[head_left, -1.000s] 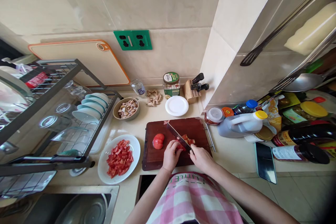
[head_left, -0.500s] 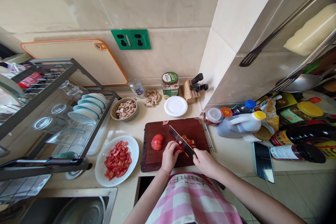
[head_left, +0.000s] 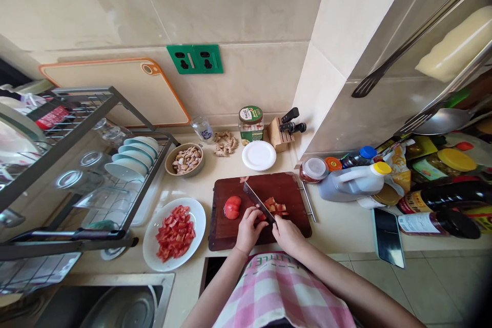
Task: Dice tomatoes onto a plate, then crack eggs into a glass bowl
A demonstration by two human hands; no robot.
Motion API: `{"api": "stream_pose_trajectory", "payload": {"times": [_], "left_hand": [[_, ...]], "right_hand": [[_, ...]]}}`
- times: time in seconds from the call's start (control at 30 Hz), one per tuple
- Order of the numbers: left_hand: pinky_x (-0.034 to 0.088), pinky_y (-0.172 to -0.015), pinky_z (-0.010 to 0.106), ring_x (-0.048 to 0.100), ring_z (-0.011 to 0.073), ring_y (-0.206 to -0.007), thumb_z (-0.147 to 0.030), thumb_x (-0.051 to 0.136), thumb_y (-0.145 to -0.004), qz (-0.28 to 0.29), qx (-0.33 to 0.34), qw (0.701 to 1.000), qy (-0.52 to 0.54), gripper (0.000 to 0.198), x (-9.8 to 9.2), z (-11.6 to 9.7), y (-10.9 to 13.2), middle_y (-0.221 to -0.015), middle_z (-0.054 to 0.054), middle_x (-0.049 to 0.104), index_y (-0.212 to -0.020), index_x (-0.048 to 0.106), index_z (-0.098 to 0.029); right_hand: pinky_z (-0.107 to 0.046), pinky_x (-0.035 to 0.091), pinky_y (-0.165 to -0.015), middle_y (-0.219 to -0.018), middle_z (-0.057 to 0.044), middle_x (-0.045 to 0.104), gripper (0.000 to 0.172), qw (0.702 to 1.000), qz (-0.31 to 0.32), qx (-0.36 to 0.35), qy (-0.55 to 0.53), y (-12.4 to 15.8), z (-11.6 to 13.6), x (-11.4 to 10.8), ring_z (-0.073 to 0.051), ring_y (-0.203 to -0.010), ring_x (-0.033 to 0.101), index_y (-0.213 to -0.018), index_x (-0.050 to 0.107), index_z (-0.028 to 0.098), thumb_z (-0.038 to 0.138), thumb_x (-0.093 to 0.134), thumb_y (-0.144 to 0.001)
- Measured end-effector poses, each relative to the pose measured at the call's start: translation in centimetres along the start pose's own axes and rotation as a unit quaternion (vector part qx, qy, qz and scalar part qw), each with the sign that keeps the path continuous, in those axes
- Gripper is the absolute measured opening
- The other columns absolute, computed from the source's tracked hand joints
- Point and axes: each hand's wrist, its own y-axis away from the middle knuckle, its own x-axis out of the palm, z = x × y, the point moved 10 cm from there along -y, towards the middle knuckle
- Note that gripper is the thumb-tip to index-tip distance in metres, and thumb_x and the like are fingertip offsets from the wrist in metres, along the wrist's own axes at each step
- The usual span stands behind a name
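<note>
A dark red-brown cutting board (head_left: 226,236) lies on the counter in front of me. My right hand (head_left: 289,236) grips the handle of a kitchen knife (head_left: 258,200), its blade slanting up and left across the board. Beside the blade, my left hand (head_left: 249,228) is closed on a piece of tomato, mostly hidden by the fingers. Cut tomato pieces (head_left: 275,207) lie to the right of the blade. Left of the knife rests a larger chunk of tomato (head_left: 232,207). A white plate (head_left: 149,251) of diced tomato (head_left: 175,234) stands left of the board.
Behind the board are a small white plate (head_left: 259,156), a knife block (head_left: 280,136), ginger (head_left: 225,144) and a bowl of garlic (head_left: 186,160). A dish rack (head_left: 134,200) stands left, above a sink (head_left: 165,292). Bottles, a jug (head_left: 346,184) and a phone (head_left: 388,238) crowd the right.
My right hand and the knife have moved left, closer to my left hand. More of the cut pieces right of the blade show now. The view has shifted slightly.
</note>
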Motion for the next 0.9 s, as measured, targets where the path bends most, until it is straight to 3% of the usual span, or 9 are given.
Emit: {"api": "stream_pose_trajectory", "payload": {"times": [0.23,0.43,0.57,0.63,0.7,0.8,0.9], "left_hand": [[0.052,-0.082,0.03,0.059,0.0154,-0.087,-0.016,0.052,-0.085,0.014,0.023,0.999,-0.042,0.013,0.3,-0.4,0.4,-0.093,0.003,0.058,-0.094,0.058,-0.023],[0.05,-0.087,0.035,0.056,0.0184,-0.095,-0.009,0.051,-0.081,0.025,0.051,0.993,-0.1,0.024,1.1,-0.7,0.2,-0.101,0.006,0.058,-0.102,0.054,-0.021],[0.05,-0.083,0.036,0.055,0.0204,-0.09,-0.004,0.05,-0.077,0.103,0.105,0.973,-0.18,0.026,1.2,-2.0,-1.0,-0.094,0.005,0.061,-0.095,0.057,-0.02],[0.049,-0.083,0.036,0.055,0.0204,-0.091,-0.004,0.046,-0.079,0.164,0.142,0.954,-0.205,0.023,1.0,-2.6,-1.5,-0.093,0.005,0.062,-0.088,0.06,-0.021],[0.048,-0.086,0.035,0.055,0.0203,-0.095,-0.008,0.045,-0.084,0.185,0.149,0.95,-0.203,0.023,0.1,-2.7,-1.9,-0.099,0.005,0.061,-0.088,0.062,-0.022],[0.049,-0.086,0.032,0.057,0.0184,-0.095,-0.015,0.049,-0.086,0.128,0.083,0.976,-0.159,0.017,-1.8,-1.2,-2.3,-0.103,0.006,0.06,-0.093,0.063,-0.021],[0.051,-0.081,0.03,0.06,0.0166,-0.088,-0.019,0.053,-0.086,0.08,0.04,0.989,-0.118,0.013,-1.9,0.3,-1.8,-0.094,0.005,0.062,-0.089,0.065,-0.02]], "right_hand": [[-0.024,0.035,-0.064,-0.087,-0.009,0.071,0.024,0.999,-0.028,-0.018,-0.026,0.1,-1.1,-0.7,-0.018,-0.079,0.065,-0.097,0.056,0.016,0.02,0.034,-0.091],[-0.024,0.032,-0.061,-0.082,-0.008,0.07,0.021,0.998,-0.03,-0.033,-0.04,0.5,-1.5,-1.3,-0.017,-0.073,0.062,-0.093,0.058,0.016,0.019,0.038,-0.088],[-0.023,0.03,-0.056,-0.071,-0.004,0.066,0.022,0.998,-0.02,-0.025,-0.062,0.7,-2.0,-1.9,-0.014,-0.061,0.058,-0.094,0.059,0.017,0.02,0.038,-0.088],[-0.023,0.03,-0.054,-0.064,-0.001,0.063,0.025,0.997,-0.011,-0.018,-0.08,0.9,-2.3,-2.2,-0.013,-0.055,0.056,-0.098,0.059,0.018,0.02,0.036,-0.089],[-0.023,0.03,-0.054,-0.062,0.0,0.062,0.027,0.996,-0.008,-0.014,-0.088,1.2,-2.6,-2.5,-0.013,-0.055,0.055,-0.101,0.059,0.018,0.02,0.035,-0.089],[-0.023,0.031,-0.056,-0.068,-0.002,0.065,0.026,0.996,-0.024,-0.022,-0.078,1.9,-2.4,-3.0,-0.014,-0.061,0.058,-0.1,0.059,0.018,0.021,0.036,-0.089],[-0.023,0.031,-0.057,-0.074,-0.004,0.067,0.023,0.997,-0.029,-0.037,-0.057,2.7,-1.7,-3.5,-0.015,-0.066,0.06,-0.096,0.059,0.018,0.021,0.037,-0.089]]}}
